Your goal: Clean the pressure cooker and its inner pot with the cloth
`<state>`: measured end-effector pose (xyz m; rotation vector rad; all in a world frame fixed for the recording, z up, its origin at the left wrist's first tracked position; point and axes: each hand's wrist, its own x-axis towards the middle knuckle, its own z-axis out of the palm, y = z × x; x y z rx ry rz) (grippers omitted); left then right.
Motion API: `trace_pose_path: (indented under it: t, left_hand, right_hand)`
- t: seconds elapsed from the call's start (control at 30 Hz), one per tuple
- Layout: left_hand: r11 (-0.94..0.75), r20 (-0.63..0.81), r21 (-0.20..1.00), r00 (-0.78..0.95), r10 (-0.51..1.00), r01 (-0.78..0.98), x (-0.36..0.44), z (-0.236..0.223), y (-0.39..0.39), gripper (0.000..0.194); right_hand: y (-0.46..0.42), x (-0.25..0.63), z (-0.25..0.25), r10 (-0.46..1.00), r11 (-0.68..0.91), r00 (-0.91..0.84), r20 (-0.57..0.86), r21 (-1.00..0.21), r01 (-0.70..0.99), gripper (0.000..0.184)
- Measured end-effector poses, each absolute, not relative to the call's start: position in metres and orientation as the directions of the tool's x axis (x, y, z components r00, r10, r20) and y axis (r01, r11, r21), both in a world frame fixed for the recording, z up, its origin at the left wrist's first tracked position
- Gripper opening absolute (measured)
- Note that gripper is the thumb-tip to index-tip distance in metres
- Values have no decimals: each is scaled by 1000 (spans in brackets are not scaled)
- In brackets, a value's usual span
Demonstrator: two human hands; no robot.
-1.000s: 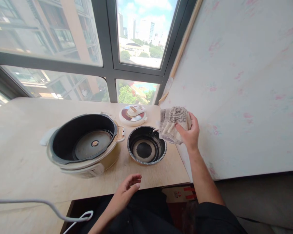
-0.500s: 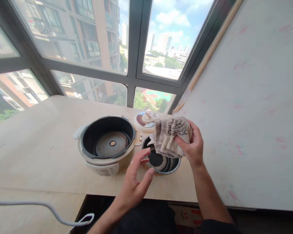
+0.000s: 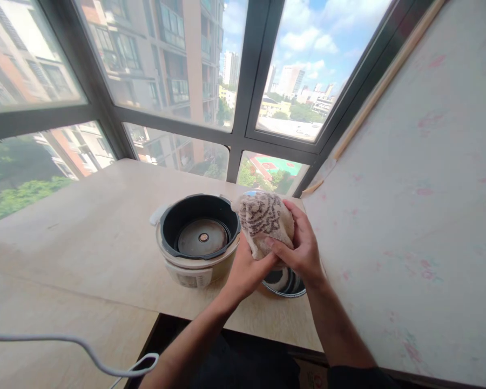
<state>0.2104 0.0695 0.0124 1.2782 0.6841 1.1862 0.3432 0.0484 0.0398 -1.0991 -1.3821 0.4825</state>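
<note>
A bunched beige-and-brown cloth (image 3: 263,219) is gripped between both hands. My right hand (image 3: 302,246) wraps its right side, thumb pressed on the front. From below and the left, my left hand (image 3: 249,270) clasps it, with most of its fingers hidden behind the fabric. Under the hands, a dark inner pot (image 3: 289,283) stands on the counter, largely covered from sight. Just left of the hands sits the pressure cooker base (image 3: 194,267), lidless, its dark cavity showing a round plate (image 3: 194,237) with a small centre button.
The pale wooden counter (image 3: 105,232) runs along grey-framed windows (image 3: 178,124). A flower-patterned wall (image 3: 421,216) closes off the right side. A white cable (image 3: 76,341) loops at the lower left, past the counter's front edge.
My left hand, open and apart before, has closed on the cloth. My right hand has brought the cloth leftward, and it is more bunched. The view has shifted left.
</note>
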Motion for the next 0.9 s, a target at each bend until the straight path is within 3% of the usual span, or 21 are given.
trace_pose_path:
  t: [0.17, 0.3, 0.5, 0.6, 0.77, 0.9]
  left_hand:
    - [162, -2, 850, 306, 952, -500, 191, 8, 81, 64]
    - [214, -71, 789, 261, 963, -576, 179, 11, 89, 60]
    - [271, -152, 745, 241, 959, -609, 174, 9, 102, 50]
    - [283, -190, 762, 218, 957, -583, 169, 6, 109, 44]
    - [154, -33, 891, 276, 960, -427, 159, 9, 113, 41]
    - [-167, 198, 960, 125, 972, -225, 159, 12, 113, 33]
  right_hand:
    - [57, 329, 41, 893, 434, 100, 439, -899, 64, 65]
    - [76, 327, 38, 912, 388, 145, 384, -922, -2, 62]
    - [100, 327, 23, 999, -1, -40, 8, -974, -227, 55]
    - [101, 325, 17, 996, -70, -65, -52, -947, -313, 53]
    - [96, 318, 17, 999, -33, 13, -41, -924, -381, 55]
    - [90, 317, 20, 994, 30, 110, -14, -919, -392, 56]
